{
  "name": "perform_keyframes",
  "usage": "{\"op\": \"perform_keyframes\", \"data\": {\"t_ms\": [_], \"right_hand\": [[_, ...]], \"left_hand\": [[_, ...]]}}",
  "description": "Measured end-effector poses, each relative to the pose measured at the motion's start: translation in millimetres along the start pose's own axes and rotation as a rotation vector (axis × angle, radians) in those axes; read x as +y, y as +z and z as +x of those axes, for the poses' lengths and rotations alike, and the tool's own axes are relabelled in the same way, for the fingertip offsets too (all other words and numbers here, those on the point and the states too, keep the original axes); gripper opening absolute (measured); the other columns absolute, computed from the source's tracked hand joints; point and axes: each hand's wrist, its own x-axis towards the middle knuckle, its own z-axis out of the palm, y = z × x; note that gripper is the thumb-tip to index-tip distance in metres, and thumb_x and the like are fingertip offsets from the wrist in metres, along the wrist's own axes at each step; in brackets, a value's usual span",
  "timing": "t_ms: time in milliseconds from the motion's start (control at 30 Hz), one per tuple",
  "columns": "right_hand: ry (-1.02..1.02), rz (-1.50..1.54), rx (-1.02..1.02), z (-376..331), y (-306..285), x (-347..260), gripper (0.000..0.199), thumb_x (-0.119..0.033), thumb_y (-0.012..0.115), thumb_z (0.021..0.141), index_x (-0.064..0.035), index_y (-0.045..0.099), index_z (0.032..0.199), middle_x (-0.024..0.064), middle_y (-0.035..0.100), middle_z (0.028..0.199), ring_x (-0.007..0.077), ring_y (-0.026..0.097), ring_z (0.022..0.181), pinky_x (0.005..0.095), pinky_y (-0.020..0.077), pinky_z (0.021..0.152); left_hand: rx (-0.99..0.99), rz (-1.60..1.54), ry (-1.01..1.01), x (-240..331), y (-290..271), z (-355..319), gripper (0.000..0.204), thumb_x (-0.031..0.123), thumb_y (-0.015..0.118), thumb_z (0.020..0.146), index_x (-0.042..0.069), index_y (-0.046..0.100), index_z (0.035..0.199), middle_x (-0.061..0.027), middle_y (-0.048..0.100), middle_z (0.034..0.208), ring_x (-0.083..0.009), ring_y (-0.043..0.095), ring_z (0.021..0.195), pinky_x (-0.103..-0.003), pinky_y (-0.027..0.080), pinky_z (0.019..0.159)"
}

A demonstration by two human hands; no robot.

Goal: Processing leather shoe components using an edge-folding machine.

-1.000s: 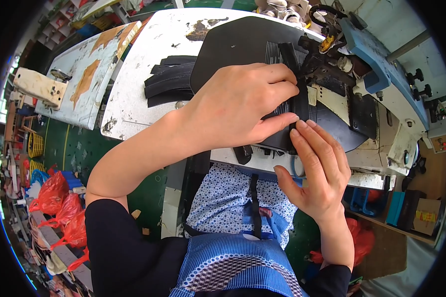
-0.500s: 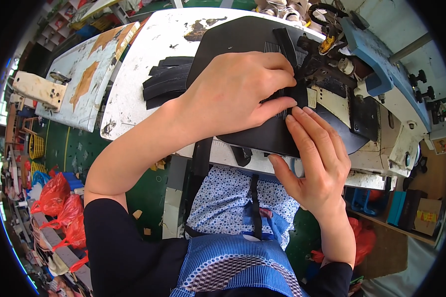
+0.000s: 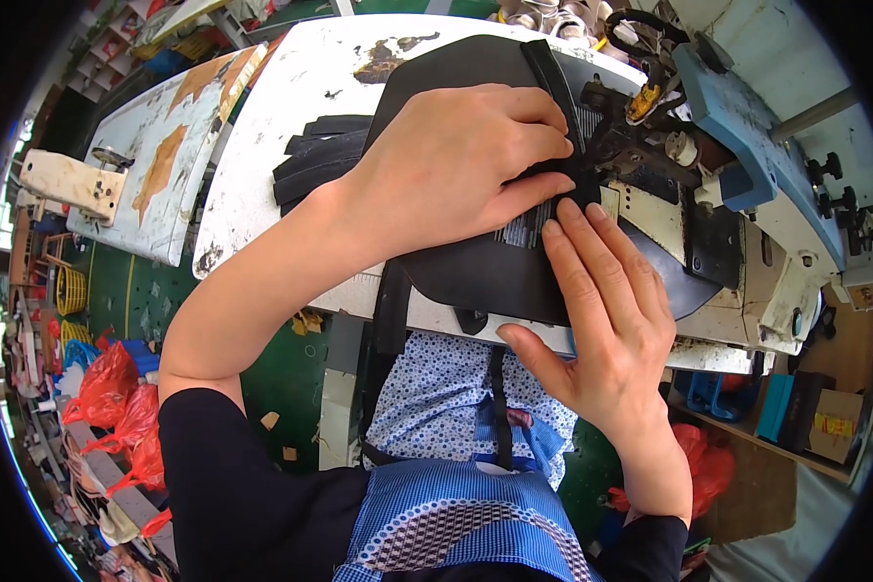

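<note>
Left of the sewing machine (image 3: 727, 126), a black panel (image 3: 475, 276) lies on the white bench (image 3: 291, 97), a black strip (image 3: 549, 76) running across it. Beside the machine's needle area, the left hand (image 3: 456, 160) keeps a narrow grip at the strip; whether it pinches, I cannot tell. The right hand (image 3: 601, 339), nearer the wearer than the machine, rests extended fingers there, its grip wide.

The person wears short black sleeves (image 3: 223, 485) and a blue, finely checked apron (image 3: 393, 485) with a curved patterned band (image 3: 436, 532); a black strap (image 3: 500, 398) hangs below.
</note>
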Motion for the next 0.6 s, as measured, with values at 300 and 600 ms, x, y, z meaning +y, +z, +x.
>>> {"op": "perform_keyframes", "data": {"t_ms": [300,600], "right_hand": [[0.108,0.009,-0.058,3.0,0.2,-18.5,0.081,-0.051,0.081,0.084,0.0079,0.063,0.138,0.0236,0.063,0.144,0.0418,0.061,0.125,0.0501,0.0510,0.103],[0.162,-0.062,-0.085,5.4,3.7,-22.3,0.087,-0.057,0.077,0.086,0.0074,0.060,0.142,0.0200,0.060,0.151,0.0357,0.057,0.113,0.0465,0.0457,0.098]], "left_hand": [[0.003,0.026,0.066,-11.4,-3.7,5.0,0.017,0.016,0.082,0.087,0.005,0.079,0.101,-0.0048,0.075,0.110,-0.0253,0.075,0.095,-0.034,0.062,0.079],[-0.125,-0.256,0.120,-26.0,-7.1,7.8,0.015,0.003,0.080,0.087,0.005,0.081,0.102,-0.0068,0.074,0.109,-0.0240,0.075,0.099,-0.033,0.063,0.084]]}}
